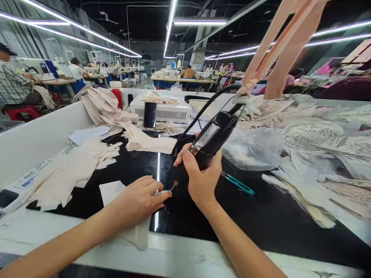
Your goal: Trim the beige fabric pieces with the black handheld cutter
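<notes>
The black handheld tool sits slanted over the front middle of the table, tip pointing down; the right hand comes up from below with the wrist cocked, its grip clamped round the tool's lower body; the left hand lies palm-down on a white fabric piece, fingers flat and unclenched, fingertips right beside the tip; teal snips lie just right; the beige fabric pile is further left.
</notes>
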A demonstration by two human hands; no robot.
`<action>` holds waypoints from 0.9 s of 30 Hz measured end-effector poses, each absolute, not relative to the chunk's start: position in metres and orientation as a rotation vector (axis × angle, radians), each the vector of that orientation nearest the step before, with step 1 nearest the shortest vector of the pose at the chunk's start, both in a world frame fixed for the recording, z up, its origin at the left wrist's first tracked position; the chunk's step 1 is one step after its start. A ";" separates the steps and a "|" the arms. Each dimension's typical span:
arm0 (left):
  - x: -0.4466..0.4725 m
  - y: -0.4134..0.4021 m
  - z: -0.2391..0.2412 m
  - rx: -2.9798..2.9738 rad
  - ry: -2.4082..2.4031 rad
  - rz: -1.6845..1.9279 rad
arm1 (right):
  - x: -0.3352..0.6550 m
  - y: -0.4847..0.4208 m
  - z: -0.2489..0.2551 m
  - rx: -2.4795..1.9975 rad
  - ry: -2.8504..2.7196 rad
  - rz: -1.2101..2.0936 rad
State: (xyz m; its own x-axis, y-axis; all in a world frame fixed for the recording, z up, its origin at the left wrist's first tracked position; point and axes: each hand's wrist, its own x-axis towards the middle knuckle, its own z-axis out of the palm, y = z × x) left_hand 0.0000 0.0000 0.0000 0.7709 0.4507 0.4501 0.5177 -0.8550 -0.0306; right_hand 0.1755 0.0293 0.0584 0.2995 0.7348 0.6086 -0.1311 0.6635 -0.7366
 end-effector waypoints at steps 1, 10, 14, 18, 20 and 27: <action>0.001 0.000 0.001 -2.810 -0.761 -0.648 | 0.175 0.030 0.058 -0.642 -1.127 0.635; -0.002 -0.001 0.004 -2.867 -0.819 -0.565 | 0.175 0.031 0.056 -0.649 -1.138 0.626; -0.003 -0.001 0.006 -2.890 -0.828 -0.561 | 0.175 0.032 0.057 -0.633 -1.141 0.626; -0.003 -0.001 0.007 -2.884 -0.813 -0.575 | 0.175 0.032 0.059 -0.623 -1.115 0.625; -0.002 0.000 0.008 -2.877 -0.802 -0.577 | 0.175 0.032 0.059 -0.623 -1.113 0.631; -0.003 0.003 0.005 -2.882 -0.771 -0.595 | 0.175 0.031 0.056 -0.641 -1.139 0.621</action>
